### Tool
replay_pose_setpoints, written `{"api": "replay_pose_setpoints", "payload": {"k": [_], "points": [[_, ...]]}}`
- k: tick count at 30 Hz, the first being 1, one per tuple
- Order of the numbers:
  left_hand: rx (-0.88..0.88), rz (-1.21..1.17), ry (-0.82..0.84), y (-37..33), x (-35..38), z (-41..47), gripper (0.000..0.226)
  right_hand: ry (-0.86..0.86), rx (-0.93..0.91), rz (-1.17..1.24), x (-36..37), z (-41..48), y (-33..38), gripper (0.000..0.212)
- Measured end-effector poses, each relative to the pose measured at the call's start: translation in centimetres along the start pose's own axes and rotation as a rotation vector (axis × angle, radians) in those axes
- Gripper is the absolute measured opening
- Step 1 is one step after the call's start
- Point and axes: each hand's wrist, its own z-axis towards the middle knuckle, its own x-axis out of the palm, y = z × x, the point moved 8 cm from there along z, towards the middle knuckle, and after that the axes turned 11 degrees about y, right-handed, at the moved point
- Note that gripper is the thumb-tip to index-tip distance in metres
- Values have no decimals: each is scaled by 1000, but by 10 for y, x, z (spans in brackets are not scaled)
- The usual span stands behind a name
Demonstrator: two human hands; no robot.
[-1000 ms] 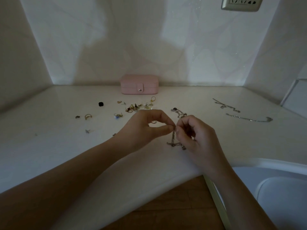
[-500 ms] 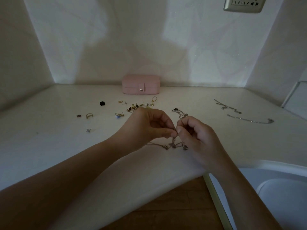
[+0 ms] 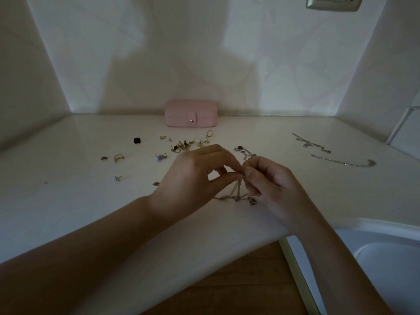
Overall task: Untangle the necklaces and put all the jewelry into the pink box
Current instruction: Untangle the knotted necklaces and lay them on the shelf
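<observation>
My left hand (image 3: 200, 176) and my right hand (image 3: 270, 185) meet at the middle of the white table (image 3: 68, 201), both pinching a thin tangled necklace chain (image 3: 237, 194) that hangs down to the surface. More of the tangle (image 3: 245, 152) lies just behind my right hand. The pink box (image 3: 191, 113) sits shut against the back wall. Two straightened necklaces (image 3: 312, 143) (image 3: 343, 162) lie at the right. Several small earrings and rings (image 3: 186, 143) are scattered between the box and my hands, with a gold ring (image 3: 118, 157) further left.
A small black piece (image 3: 136, 140) lies left of the earrings. Loose studs (image 3: 117, 178) dot the table's left part. A white chair (image 3: 386, 264) stands at the lower right beside the table's curved front edge. Walls close in on three sides.
Both hands have stayed pinched together on the chain, shifting only slightly. The chain below them now spreads wider on the table, toward the left.
</observation>
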Motion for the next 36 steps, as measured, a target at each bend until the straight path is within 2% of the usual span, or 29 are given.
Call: {"api": "replay_pose_setpoints", "payload": {"k": [3, 8, 14, 19, 23, 31, 36], "points": [[14, 26, 5, -1, -3, 5, 11, 40, -2, -2, 4, 1, 0, 16], [-290, -319, 141, 23, 10, 0, 12, 28, -4, -38, 4, 1, 1, 15], [-403, -497, 166, 30, 19, -3, 9, -9, -18, -71, 2, 0, 3, 14], [-412, -517, 151, 31, 19, -3, 6, 16, -25, -69, 2, -1, 3, 13], [-424, -432, 171, 30, 17, -4, 5, -16, -22, -132, 3, -2, 5, 12], [-318, -213, 153, 20, 14, -2, 5, -84, -38, -235, 5, -4, 9, 8], [-222, -183, 155, 10, 17, 0, 6, -180, -69, -305, 2, -7, 12, 7]]}}
